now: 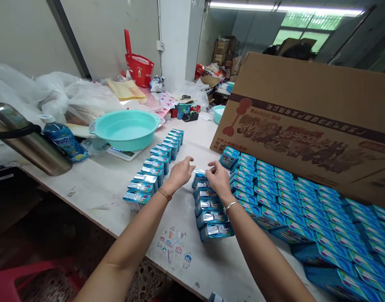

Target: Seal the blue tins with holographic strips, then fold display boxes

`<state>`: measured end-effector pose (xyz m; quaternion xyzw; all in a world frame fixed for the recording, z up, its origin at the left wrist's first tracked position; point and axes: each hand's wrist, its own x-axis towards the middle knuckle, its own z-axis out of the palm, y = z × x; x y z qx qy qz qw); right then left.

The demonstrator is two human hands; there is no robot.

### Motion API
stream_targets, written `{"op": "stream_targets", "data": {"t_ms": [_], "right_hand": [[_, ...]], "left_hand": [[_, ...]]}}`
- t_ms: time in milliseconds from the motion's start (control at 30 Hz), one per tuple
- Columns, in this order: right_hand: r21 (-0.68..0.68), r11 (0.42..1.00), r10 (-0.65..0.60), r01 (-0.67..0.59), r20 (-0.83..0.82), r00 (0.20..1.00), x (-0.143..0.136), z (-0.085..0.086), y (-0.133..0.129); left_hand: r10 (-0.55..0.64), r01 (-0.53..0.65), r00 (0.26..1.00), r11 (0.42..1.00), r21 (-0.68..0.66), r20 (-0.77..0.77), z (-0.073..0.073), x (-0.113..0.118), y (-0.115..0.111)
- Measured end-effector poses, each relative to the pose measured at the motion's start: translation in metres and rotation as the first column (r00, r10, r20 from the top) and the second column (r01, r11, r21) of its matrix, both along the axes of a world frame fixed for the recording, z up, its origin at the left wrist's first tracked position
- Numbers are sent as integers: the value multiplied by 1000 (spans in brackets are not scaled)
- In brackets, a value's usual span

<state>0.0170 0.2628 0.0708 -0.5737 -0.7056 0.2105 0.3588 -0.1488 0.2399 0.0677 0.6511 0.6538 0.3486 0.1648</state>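
Observation:
My left hand [180, 173] is over the table between two rows of small blue boxes. Its thumb and forefinger are apart, with nothing visible between them. My right hand [218, 179] hovers at the far end of the nearer row of blue boxes [209, 205], fingers bent towards the left hand and a gap showing between them. Below its fingertips, the end box [199, 178] has a shiny clear top edge; whether the hand touches it is hard to make out. Left of my left hand runs another row of blue boxes [151, 172], standing close together.
Many blue boxes [280, 197] stand in packed rows at right, before a large cardboard carton [293, 126]. A turquoise basin [126, 130], blue bottle [64, 140] and steel flask [28, 138] are at left. Stickers [175, 247] mark the table near its front edge.

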Motion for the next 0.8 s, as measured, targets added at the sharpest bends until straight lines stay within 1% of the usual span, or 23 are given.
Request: {"op": "stream_targets", "data": {"t_ms": [133, 233, 400, 500, 600, 667, 733, 767, 800], "right_hand": [[17, 1000, 21, -23, 84, 996, 1, -8, 0], [45, 998, 35, -42, 133, 991, 0, -12, 0], [90, 994, 40, -54, 151, 988, 0, -20, 1], [99, 993, 45, -57, 120, 992, -1, -23, 4], [104, 992, 69, -75, 53, 996, 5, -14, 7], [117, 990, 85, -85, 3, 996, 20, -3, -1], [119, 987, 111, -103, -56, 992, 46, 2, -24], [113, 987, 126, -117, -83, 989, 60, 0, -41], [77, 980, 192, -182, -155, 969, 75, -5, -60]], "left_hand": [[7, -6, 997, 1000, -13, 79, -18, 1, 2], [14, -13, 981, 1000, -10, 194, -34, 4, 5], [72, -67, 901, 997, -26, 427, -68, 21, 8], [118, -114, 855, 993, -39, 504, -84, 30, 8], [151, -150, 831, 988, -46, 535, -89, 31, 1], [158, -168, 821, 985, -31, 549, -88, 30, -8], [143, -171, 810, 985, -4, 568, -86, 30, -18], [131, -166, 805, 986, 8, 579, -85, 31, -23], [120, -160, 800, 987, 17, 588, -85, 33, -28]]}}
